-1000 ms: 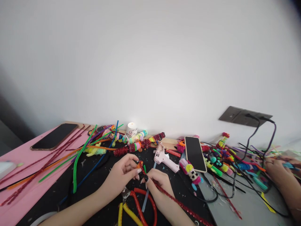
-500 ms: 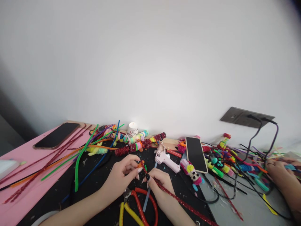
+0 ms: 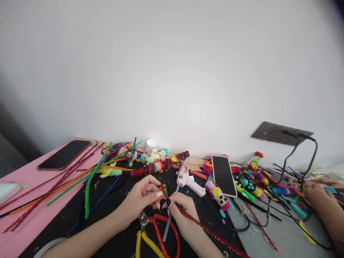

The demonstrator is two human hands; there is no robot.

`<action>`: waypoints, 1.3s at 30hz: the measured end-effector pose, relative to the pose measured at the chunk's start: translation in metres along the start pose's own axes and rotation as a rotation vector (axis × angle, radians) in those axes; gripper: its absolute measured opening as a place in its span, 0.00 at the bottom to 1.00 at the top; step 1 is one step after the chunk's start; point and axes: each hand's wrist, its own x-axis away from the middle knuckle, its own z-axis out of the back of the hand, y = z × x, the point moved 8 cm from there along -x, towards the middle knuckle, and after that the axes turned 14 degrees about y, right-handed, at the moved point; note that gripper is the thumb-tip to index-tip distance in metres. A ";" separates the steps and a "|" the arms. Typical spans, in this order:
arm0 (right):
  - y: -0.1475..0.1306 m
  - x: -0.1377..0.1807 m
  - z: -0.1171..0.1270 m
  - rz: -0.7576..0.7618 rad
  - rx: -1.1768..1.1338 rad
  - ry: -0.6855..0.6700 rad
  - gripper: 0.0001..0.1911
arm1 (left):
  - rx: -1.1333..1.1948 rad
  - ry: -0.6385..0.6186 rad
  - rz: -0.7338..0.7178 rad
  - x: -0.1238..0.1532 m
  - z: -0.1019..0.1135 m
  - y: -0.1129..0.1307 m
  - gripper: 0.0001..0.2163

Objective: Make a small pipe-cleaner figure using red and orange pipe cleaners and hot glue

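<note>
My left hand (image 3: 139, 200) pinches a small orange and green pipe-cleaner piece (image 3: 162, 189) over the black mat (image 3: 107, 208). My right hand (image 3: 182, 211) meets it fingertip to fingertip and grips a glittery red pipe cleaner (image 3: 212, 234) that trails off to the lower right. The red end is wound at the orange piece. Pliers with red and yellow handles (image 3: 158, 236) lie just below both hands.
A pink glue gun (image 3: 189, 181), a phone (image 3: 223, 175) and pipe-cleaner figures lie beyond my hands. Long loose pipe cleaners (image 3: 88, 182) and another phone (image 3: 63, 154) cover the pink sheet at left. Another person's hand (image 3: 318, 197) works among cables at right.
Both hands dipped slightly lower and closer together, still working the orange piece and red pipe cleaner. The other person's hand shifted a little.
</note>
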 end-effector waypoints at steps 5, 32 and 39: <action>0.004 0.000 0.002 -0.071 -0.039 0.001 0.14 | 0.062 -0.045 0.062 0.001 -0.001 -0.005 0.11; 0.010 -0.002 0.002 -0.174 -0.134 0.016 0.16 | 0.037 -0.093 0.096 0.002 -0.003 -0.004 0.12; 0.010 -0.003 0.002 -0.159 -0.112 0.006 0.15 | -0.027 -0.084 0.076 0.001 -0.002 -0.004 0.12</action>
